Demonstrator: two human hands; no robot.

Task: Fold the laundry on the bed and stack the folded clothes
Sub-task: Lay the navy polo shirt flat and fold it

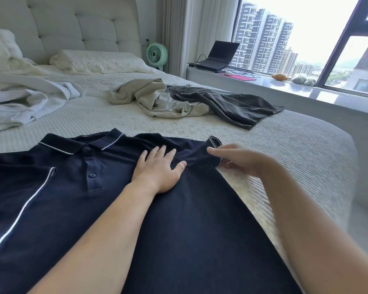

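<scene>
A navy polo shirt (77,209) with white piping lies front-up across the near part of the bed (285,145); its left sleeve is folded in over the chest. My left hand (157,168) presses flat on the shirt near the right shoulder, fingers straight. My right hand (234,158) pinches the cuff of the right sleeve (208,153) between thumb and fingers, at the shirt's right edge. Farther up the bed lie a crumpled beige garment (149,98) and a dark grey garment (234,107), both unfolded and partly overlapping.
White bedding (19,102) is bunched at the left. A pillow (100,61) lies against the tufted headboard (79,24). A green fan (156,54) stands beside the bed. A laptop (219,56) sits on the window sill at the right.
</scene>
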